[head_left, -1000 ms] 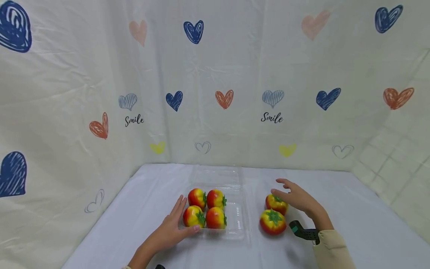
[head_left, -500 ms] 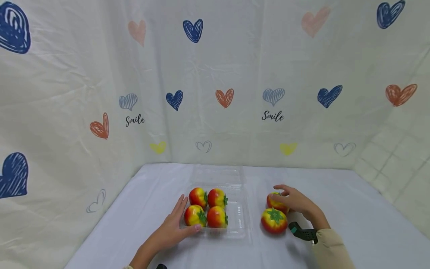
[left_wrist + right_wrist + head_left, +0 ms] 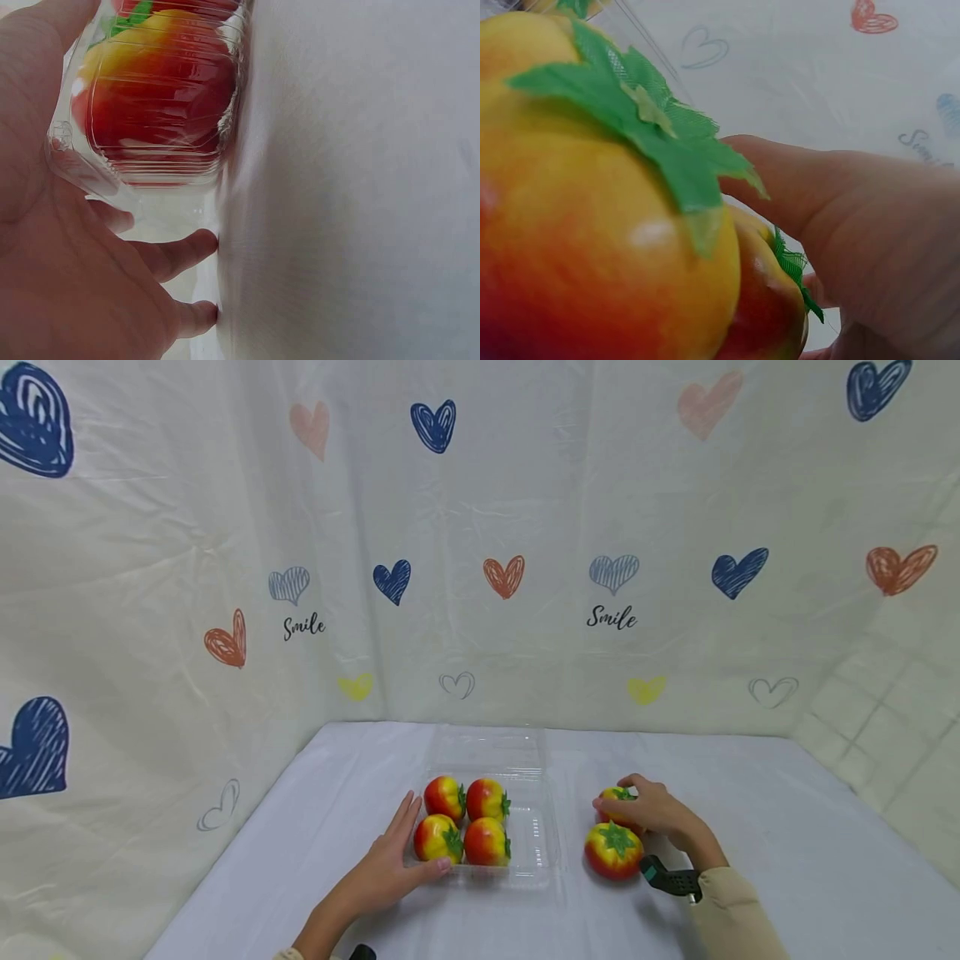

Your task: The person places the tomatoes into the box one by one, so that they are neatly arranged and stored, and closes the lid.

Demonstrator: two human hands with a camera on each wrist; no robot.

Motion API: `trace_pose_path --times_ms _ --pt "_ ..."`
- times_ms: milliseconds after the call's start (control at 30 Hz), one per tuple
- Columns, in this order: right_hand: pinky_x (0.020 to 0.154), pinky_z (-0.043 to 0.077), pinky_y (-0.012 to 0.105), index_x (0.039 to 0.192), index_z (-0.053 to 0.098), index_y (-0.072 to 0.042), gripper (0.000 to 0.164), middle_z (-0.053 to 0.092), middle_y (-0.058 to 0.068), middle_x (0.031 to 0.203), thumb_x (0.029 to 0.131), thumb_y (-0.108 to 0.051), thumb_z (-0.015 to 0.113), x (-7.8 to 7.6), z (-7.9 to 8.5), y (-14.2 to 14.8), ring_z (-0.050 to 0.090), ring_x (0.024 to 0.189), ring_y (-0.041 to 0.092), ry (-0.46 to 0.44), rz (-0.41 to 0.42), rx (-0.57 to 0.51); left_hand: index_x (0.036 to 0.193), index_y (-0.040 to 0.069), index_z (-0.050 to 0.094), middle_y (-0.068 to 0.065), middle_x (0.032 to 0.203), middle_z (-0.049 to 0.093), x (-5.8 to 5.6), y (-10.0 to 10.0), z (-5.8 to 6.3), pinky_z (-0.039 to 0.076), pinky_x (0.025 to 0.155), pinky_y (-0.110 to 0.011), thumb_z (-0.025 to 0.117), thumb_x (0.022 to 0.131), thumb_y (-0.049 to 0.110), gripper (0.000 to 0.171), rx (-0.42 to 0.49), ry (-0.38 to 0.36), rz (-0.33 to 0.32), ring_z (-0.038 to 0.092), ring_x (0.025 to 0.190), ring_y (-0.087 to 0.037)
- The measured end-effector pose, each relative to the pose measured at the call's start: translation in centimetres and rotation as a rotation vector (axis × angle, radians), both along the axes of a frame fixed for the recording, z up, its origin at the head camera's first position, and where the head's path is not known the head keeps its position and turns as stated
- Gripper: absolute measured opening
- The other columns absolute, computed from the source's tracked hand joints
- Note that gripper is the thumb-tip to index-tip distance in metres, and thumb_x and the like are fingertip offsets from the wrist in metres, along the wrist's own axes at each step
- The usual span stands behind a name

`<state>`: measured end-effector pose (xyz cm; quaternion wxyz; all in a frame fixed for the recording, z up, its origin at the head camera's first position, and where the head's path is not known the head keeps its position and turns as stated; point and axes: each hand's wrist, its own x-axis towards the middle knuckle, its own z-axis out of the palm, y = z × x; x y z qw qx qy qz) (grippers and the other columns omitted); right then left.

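Observation:
My left hand rests at the near left corner of a clear plastic clamshell box, its fingers along the left wall and its thumb at the front. In the left wrist view the box corner sits between thumb and fingers, with a red-yellow persimmon behind the plastic. My right hand grips the farther of two loose artificial persimmons, thumb on one side and fingers partly hidden on the other. The nearer loose persimmon, with green fabric leaves, stands right in front of it.
Several persimmons fill the left part of the box; its right part shows bare plastic. The raised lid leans open at the back. A white cloth covers the table, and a heart-printed curtain hangs behind and at both sides.
My right hand has come down onto the farther loose persimmon, and its fingers have closed round it. The left hand has stayed at the box corner.

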<state>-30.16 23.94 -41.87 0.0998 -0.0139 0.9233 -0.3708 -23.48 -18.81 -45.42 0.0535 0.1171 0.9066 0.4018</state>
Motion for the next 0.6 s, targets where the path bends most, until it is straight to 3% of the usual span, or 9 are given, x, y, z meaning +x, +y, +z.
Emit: trace_pose_path --times_ms 200,433,600 --pt "0.091 0.056 0.051 0.136 0.049 0.013 0.081 0.064 0.020 0.112 0.095 -0.050 0.077 -0.09 -0.07 -0.26 0.059 0.102 0.033 0.007 0.001 0.018 0.173 0.013 0.017 -0.011 0.180 0.006 0.11 0.05 0.13 0.022 0.112 -0.086 0.074 0.091 0.066 0.113 0.007 -0.001 -0.002 0.025 0.155 -0.055" --pt "0.081 0.057 0.044 0.136 0.050 0.014 0.076 0.063 0.022 0.111 0.096 -0.045 0.076 -0.18 0.01 -0.08 0.058 0.095 0.032 0.066 -0.030 0.007 0.173 0.013 0.017 -0.012 0.180 0.006 0.08 0.05 0.17 0.021 0.112 -0.086 0.074 0.090 0.066 0.113 0.010 -0.001 -0.003 0.025 0.155 -0.054" --pt "0.089 0.059 0.055 0.139 0.049 0.013 0.076 0.061 0.030 0.122 0.097 -0.045 0.075 -0.16 0.39 0.06 0.059 0.105 0.041 0.122 -0.061 -0.003 0.173 0.013 0.018 -0.012 0.180 0.006 0.07 0.01 0.11 0.019 0.112 -0.086 0.074 0.090 0.066 0.113 0.011 -0.001 -0.005 0.025 0.155 -0.053"
